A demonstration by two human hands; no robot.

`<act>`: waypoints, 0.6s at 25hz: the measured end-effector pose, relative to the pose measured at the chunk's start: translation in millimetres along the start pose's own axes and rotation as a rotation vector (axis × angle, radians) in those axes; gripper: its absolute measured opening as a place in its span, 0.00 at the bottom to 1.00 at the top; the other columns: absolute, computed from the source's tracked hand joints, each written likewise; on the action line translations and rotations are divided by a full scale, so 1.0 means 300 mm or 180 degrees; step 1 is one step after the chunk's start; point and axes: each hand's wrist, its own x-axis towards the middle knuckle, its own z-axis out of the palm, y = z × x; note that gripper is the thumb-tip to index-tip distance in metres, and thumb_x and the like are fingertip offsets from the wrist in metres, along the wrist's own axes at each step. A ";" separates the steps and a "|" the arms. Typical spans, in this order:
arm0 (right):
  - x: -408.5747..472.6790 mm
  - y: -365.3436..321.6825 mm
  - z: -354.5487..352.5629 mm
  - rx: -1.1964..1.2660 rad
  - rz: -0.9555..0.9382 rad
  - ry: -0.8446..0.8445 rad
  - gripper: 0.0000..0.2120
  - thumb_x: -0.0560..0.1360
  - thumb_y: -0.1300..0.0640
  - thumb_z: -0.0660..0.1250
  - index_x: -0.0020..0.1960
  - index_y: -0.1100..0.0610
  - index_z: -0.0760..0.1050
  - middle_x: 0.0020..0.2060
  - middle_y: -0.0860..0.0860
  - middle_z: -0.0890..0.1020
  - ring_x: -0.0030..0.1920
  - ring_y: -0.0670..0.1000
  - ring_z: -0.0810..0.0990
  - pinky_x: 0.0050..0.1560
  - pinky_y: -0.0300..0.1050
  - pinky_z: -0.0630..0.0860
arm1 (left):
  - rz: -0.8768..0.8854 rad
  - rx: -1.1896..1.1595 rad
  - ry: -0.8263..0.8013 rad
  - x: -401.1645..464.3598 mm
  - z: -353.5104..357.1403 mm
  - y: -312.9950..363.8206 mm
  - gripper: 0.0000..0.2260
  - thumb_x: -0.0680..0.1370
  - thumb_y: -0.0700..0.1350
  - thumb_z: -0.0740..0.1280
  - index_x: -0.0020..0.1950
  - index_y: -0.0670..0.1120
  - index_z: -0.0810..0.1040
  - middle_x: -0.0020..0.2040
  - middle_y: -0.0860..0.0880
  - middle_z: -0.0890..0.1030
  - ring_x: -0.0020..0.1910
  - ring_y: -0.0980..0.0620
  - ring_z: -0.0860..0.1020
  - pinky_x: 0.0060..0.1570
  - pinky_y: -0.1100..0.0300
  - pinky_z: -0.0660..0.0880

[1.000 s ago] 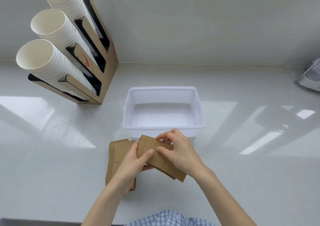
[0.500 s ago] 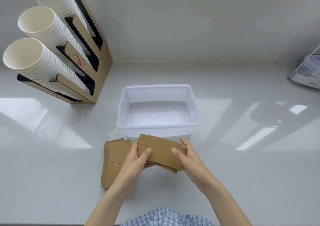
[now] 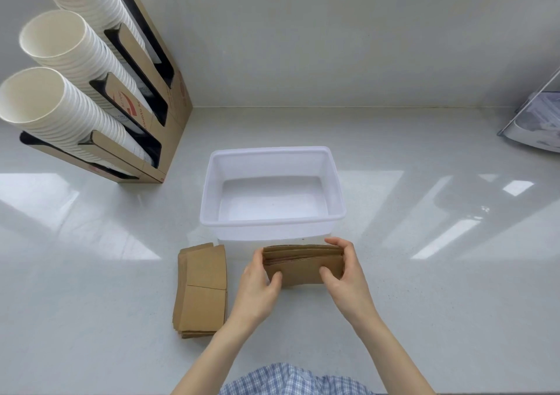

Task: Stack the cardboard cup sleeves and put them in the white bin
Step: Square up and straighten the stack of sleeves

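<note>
A stack of brown cardboard cup sleeves (image 3: pixel 302 265) stands on its long edge just in front of the white bin (image 3: pixel 273 223). My left hand (image 3: pixel 258 285) grips its left end and my right hand (image 3: pixel 346 276) grips its right end. A second pile of flat sleeves (image 3: pixel 202 291) lies on the counter to the left of my left hand. The white bin holds nothing that I can see.
A cardboard holder (image 3: pixel 157 112) with three rows of stacked white paper cups (image 3: pixel 57 106) stands at the back left. A clear plastic stand (image 3: pixel 536 121) sits at the right edge. The wall runs behind the bin.
The held sleeves were slanted and fanned; now they are squared into a level stack on edge. My right hand moved from the top of the stack to its right end.
</note>
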 end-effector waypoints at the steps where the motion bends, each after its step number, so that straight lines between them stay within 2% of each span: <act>1: -0.002 0.015 0.001 -0.0049 -0.0016 0.0044 0.25 0.73 0.69 0.61 0.54 0.40 0.64 0.51 0.38 0.73 0.50 0.38 0.73 0.46 0.19 0.68 | -0.0023 0.0066 -0.0038 0.000 0.010 -0.007 0.18 0.75 0.38 0.60 0.65 0.43 0.64 0.58 0.49 0.73 0.60 0.50 0.71 0.50 0.66 0.63; 3: -0.007 0.040 0.003 -0.0203 -0.0035 0.0050 0.28 0.72 0.69 0.61 0.59 0.40 0.61 0.53 0.38 0.72 0.48 0.39 0.73 0.47 0.23 0.69 | -0.0100 0.0043 -0.0117 -0.004 0.021 -0.025 0.24 0.75 0.37 0.61 0.69 0.45 0.58 0.59 0.52 0.69 0.61 0.51 0.69 0.59 0.62 0.64; 5: -0.012 0.057 0.005 -0.0356 -0.0036 0.0033 0.27 0.72 0.69 0.61 0.62 0.42 0.61 0.55 0.43 0.73 0.48 0.43 0.73 0.48 0.29 0.69 | -0.0118 0.0033 -0.0173 -0.002 0.029 -0.046 0.25 0.74 0.37 0.61 0.69 0.47 0.58 0.59 0.51 0.70 0.61 0.49 0.71 0.63 0.57 0.66; 7: -0.016 0.063 0.007 -0.0493 -0.0057 0.0031 0.25 0.72 0.69 0.61 0.60 0.45 0.63 0.57 0.47 0.74 0.51 0.45 0.74 0.50 0.27 0.68 | -0.0076 0.0082 -0.0179 -0.002 0.039 -0.061 0.22 0.73 0.36 0.61 0.66 0.46 0.61 0.56 0.49 0.74 0.58 0.47 0.73 0.58 0.56 0.68; 9: -0.018 0.063 0.010 -0.0642 -0.0097 0.0088 0.21 0.72 0.69 0.61 0.56 0.46 0.65 0.54 0.51 0.76 0.49 0.42 0.74 0.46 0.21 0.67 | -0.0064 0.0164 -0.0106 -0.004 0.043 -0.061 0.18 0.74 0.36 0.61 0.63 0.45 0.64 0.52 0.49 0.73 0.55 0.48 0.71 0.49 0.62 0.64; 11: -0.019 0.064 0.013 -0.0763 -0.0134 0.0149 0.20 0.72 0.69 0.61 0.54 0.47 0.65 0.51 0.52 0.76 0.48 0.40 0.74 0.45 0.20 0.66 | -0.0030 0.0191 -0.0037 -0.006 0.046 -0.057 0.15 0.74 0.37 0.61 0.60 0.44 0.65 0.49 0.49 0.73 0.53 0.48 0.71 0.43 0.64 0.61; 15: -0.018 0.060 0.007 -0.0800 -0.0133 0.0116 0.18 0.72 0.68 0.62 0.52 0.47 0.65 0.48 0.51 0.77 0.46 0.41 0.75 0.45 0.24 0.68 | -0.0103 0.0202 -0.0110 -0.002 0.039 -0.050 0.09 0.75 0.39 0.60 0.55 0.45 0.66 0.48 0.48 0.75 0.50 0.46 0.72 0.41 0.60 0.62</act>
